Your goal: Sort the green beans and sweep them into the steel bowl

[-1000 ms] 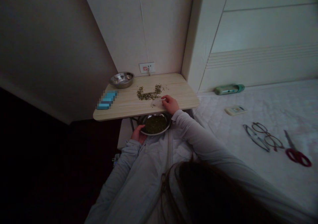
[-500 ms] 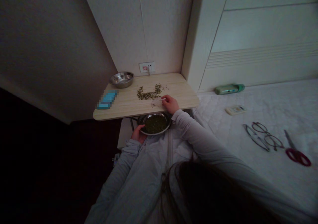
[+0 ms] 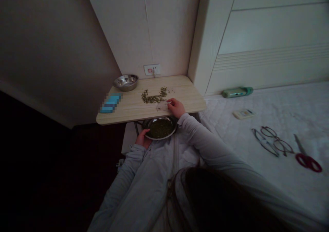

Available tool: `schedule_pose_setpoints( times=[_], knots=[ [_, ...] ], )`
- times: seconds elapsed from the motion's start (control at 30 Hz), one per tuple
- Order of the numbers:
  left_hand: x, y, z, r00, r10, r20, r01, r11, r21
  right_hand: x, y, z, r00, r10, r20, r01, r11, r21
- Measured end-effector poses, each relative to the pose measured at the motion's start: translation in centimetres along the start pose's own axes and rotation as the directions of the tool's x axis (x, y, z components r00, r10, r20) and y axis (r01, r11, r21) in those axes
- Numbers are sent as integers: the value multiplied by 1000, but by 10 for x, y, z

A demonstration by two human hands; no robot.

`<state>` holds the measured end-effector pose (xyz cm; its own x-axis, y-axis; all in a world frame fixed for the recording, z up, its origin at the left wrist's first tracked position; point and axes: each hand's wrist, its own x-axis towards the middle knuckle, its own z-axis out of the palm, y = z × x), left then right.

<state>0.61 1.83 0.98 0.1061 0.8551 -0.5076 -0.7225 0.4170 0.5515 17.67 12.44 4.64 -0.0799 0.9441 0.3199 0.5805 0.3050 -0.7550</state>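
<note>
My left hand grips the near left rim of a steel bowl, thumb over the edge. The bowl rests at my lap, partly under the table's front edge, and holds a mass of small dark green grains. Over the table's front right part, my right hand pinches a thin, clear piece of plastic that lies flat on the wood. Whether it is a bag or a sheet I cannot tell. Just beyond it, more green grains are spread in a U shape, with a few dark specks nearby.
On the small wooden table stand a second steel bowl at the back left and a phone with a blurred-out screen. A wall socket is behind. The bed at right bears a green bottle, remote, glasses and scissors.
</note>
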Motion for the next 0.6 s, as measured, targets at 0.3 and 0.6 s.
schedule_pose_setpoints(
  times=[0.3, 0.6],
  knots=[
    [1, -1, -1, 1000, 0, 27, 0, 1000, -5, -1, -1, 0, 1000, -4, 9, 5, 1000, -22],
    [1, -1, 0, 999, -3, 44, 3, 1000, -14, -2, -2, -1, 1000, -16, 11, 16, 1000, -27]
  ],
)
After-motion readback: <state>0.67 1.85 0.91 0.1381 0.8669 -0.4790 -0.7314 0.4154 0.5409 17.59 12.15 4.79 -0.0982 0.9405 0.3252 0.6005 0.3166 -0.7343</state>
